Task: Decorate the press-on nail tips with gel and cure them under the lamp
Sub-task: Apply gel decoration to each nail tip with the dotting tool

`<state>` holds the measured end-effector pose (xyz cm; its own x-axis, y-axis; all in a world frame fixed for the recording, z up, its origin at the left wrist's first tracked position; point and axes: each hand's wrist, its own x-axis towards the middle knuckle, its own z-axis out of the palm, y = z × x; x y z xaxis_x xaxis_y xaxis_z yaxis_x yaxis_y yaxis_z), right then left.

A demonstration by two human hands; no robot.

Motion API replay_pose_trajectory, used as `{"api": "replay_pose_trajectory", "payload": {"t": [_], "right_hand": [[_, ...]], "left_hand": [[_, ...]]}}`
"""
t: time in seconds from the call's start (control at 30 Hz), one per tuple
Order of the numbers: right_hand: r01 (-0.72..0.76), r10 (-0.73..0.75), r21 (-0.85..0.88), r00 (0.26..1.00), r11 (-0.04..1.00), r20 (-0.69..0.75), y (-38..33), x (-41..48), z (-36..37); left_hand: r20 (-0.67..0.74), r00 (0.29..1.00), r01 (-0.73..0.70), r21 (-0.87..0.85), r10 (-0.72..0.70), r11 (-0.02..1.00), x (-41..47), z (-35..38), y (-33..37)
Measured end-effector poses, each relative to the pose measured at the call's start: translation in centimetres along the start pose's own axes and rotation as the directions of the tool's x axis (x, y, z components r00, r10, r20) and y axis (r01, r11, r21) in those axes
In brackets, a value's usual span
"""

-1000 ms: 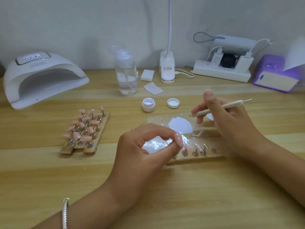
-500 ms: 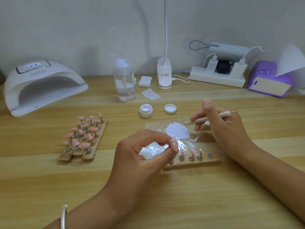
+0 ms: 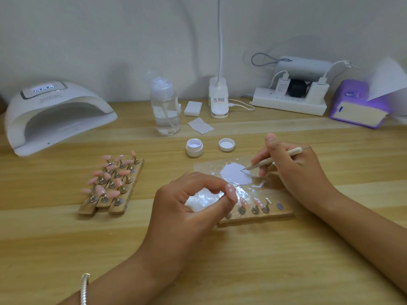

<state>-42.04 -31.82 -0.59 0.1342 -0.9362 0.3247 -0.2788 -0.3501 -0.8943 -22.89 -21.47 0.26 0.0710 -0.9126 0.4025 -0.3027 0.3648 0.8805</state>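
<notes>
Center frame on the table [image 3: 66, 238], left hand [image 3: 187, 216] fingers pinch a dotted pink nail tip [image 3: 231, 191]; right hand [image 3: 295, 170] grips a dotting tool [image 3: 273, 159], its point in the white gel puddle [image 3: 235, 176]. Lamp [image 3: 55, 113] sits upper left.

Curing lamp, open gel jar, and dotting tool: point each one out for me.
Curing lamp [image 3: 55, 115]: head view, on its white dome.
Open gel jar [image 3: 194, 147]: head view, on its side wall.
Dotting tool [image 3: 273, 159]: head view, on its shaft.

Bare desk [image 3: 253, 271] near side of both hands. Left of left hand [image 3: 189, 214]: nail stand block [image 3: 112, 186]. Beyond right hand [image 3: 295, 172]: open jar [image 3: 194, 147], lid [image 3: 226, 144], power strip [image 3: 288, 104].
</notes>
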Motion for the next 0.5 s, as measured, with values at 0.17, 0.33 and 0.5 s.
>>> {"api": "replay_pose_trajectory", "payload": {"t": [0.17, 0.33, 0.5], "right_hand": [[0.007, -0.007, -0.015, 1.000, 1.000, -0.001, 0.03, 0.03, -0.07], [0.010, -0.010, -0.004, 1.000, 1.000, 0.012, -0.13, -0.14, 0.04], [0.003, -0.003, -0.001, 1.000, 1.000, 0.001, -0.24, -0.14, 0.07]], "left_hand": [[-0.003, 1.000, 0.005, -0.011, -0.005, 1.000, 0.02, 0.02, 0.07], [-0.004, 1.000, 0.004, -0.022, -0.004, 1.000, -0.03, -0.01, 0.10], [0.002, 1.000, -0.006, -0.021, 0.006, 1.000, -0.01, 0.00, -0.04]]}}
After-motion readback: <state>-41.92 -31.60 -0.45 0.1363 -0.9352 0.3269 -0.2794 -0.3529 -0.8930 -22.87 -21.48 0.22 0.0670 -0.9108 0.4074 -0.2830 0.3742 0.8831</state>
